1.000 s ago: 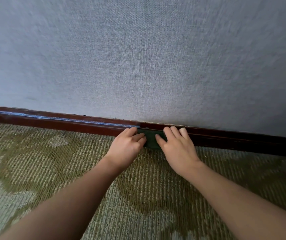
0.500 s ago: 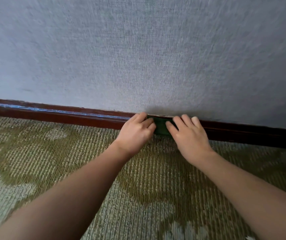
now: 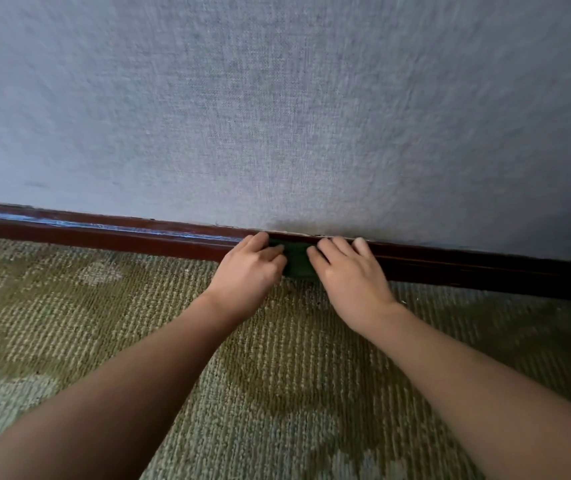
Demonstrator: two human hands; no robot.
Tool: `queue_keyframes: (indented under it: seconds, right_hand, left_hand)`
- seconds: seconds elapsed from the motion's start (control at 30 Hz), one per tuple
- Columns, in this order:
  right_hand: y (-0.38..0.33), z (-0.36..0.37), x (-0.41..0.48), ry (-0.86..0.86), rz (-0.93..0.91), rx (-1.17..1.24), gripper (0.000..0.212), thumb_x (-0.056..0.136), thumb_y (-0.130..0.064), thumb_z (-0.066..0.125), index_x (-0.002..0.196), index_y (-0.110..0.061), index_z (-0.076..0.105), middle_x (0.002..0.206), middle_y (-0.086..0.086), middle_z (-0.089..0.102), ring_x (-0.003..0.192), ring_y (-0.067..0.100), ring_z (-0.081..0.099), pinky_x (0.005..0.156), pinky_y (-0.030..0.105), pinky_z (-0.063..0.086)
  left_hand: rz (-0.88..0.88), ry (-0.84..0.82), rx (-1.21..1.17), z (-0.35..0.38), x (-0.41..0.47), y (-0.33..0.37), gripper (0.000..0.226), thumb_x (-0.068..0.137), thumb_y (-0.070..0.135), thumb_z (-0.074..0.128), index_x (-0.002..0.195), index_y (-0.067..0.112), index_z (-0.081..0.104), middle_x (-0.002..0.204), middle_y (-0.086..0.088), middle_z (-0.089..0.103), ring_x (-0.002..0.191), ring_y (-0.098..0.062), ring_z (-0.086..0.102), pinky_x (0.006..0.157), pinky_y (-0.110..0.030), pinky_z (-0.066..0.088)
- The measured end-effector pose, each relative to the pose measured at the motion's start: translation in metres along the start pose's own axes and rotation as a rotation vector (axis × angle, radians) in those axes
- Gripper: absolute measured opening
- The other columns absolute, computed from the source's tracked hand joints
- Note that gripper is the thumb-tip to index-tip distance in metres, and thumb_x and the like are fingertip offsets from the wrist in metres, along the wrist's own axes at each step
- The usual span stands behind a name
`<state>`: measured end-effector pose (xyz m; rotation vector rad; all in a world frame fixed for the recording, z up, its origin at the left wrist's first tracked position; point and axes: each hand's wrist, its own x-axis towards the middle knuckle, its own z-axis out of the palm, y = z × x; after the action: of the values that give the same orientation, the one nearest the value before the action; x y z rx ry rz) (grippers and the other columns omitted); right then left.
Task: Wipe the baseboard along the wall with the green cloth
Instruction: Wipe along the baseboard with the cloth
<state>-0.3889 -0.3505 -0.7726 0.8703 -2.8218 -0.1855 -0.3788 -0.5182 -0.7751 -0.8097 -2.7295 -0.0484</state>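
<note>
A dark reddish-brown baseboard (image 3: 110, 233) runs along the foot of the wall, sloping down to the right. The green cloth (image 3: 297, 259) is pressed flat against it, only a small dark green patch showing between my hands. My left hand (image 3: 247, 277) covers the cloth's left end, fingers bent onto it. My right hand (image 3: 348, 275) holds the right end, fingers spread up to the baseboard's top edge. Most of the cloth is hidden under both hands.
A grey-blue textured wall (image 3: 277, 116) fills the upper half. Olive and pale green patterned carpet (image 3: 104, 323) lies below. A pale bluish streak (image 3: 69, 223) runs along the baseboard left of my hands; the stretch to the right looks dark.
Both hands and the cloth have slid a little to the right along the baseboard, keeping the same grip. The view has shifted slightly with them.
</note>
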Motion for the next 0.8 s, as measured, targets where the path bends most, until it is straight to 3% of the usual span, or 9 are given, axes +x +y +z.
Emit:
queue_keyframes:
  seconds: [0.1,0.23,0.33,0.5,0.67,0.8]
  right_hand:
    - [0.000,0.002,-0.004,-0.103,-0.076,0.033,0.047,0.090,-0.007,0.041,0.136,-0.006,0.036,0.126,0.010,0.042,0.119,0.027,0.034,0.096,0.037,0.025]
    - [-0.010,-0.002,-0.013,-0.133,-0.137,0.006,0.046,0.092,-0.006,0.038,0.138,-0.005,0.032,0.128,0.010,0.037,0.118,0.027,0.030,0.095,0.036,0.023]
    - [-0.012,-0.008,-0.011,-0.135,-0.137,-0.026,0.049,0.091,-0.006,0.040,0.139,-0.005,0.030,0.129,0.010,0.037,0.118,0.027,0.032,0.095,0.036,0.026]
    - [-0.016,-0.029,-0.003,-0.032,-0.042,-0.102,0.049,0.072,-0.014,0.069,0.120,-0.009,0.060,0.105,0.002,0.061,0.096,0.020,0.057,0.079,0.029,0.044]
    - [-0.015,-0.020,0.008,-0.090,-0.056,-0.053,0.056,0.090,-0.007,0.038,0.143,-0.005,0.022,0.131,0.008,0.037,0.119,0.027,0.034,0.095,0.036,0.027]
    - [-0.015,-0.008,0.013,-0.101,-0.030,-0.041,0.057,0.091,-0.008,0.036,0.145,-0.006,0.017,0.135,0.009,0.032,0.121,0.027,0.029,0.096,0.036,0.024]
  left_hand:
    - [-0.016,-0.033,-0.010,-0.005,-0.002,0.006,0.023,0.044,-0.003,0.084,0.060,0.003,0.068,0.067,-0.009,0.070,0.062,-0.026,0.062,0.055,-0.024,0.051]
    - [0.015,-0.082,-0.010,-0.007,-0.022,0.012,0.027,0.041,0.000,0.087,0.063,0.003,0.070,0.068,-0.008,0.070,0.063,-0.025,0.064,0.056,-0.024,0.053]
    - [0.036,-0.021,0.022,-0.011,-0.026,0.007,0.024,0.047,0.000,0.085,0.067,0.000,0.071,0.072,-0.011,0.070,0.065,-0.026,0.064,0.057,-0.025,0.053]
    - [0.049,0.124,0.096,-0.020,-0.017,-0.010,0.008,0.060,0.003,0.071,0.068,0.002,0.072,0.077,-0.009,0.072,0.069,-0.025,0.065,0.060,-0.028,0.049]
    - [0.061,0.100,0.069,-0.021,-0.007,-0.019,0.024,0.048,0.002,0.085,0.068,0.000,0.072,0.078,-0.011,0.072,0.070,-0.026,0.066,0.059,-0.026,0.052]
    - [0.038,0.069,0.026,-0.011,-0.007,-0.021,0.028,0.046,0.000,0.086,0.070,-0.002,0.072,0.081,-0.015,0.072,0.070,-0.026,0.066,0.059,-0.027,0.053]
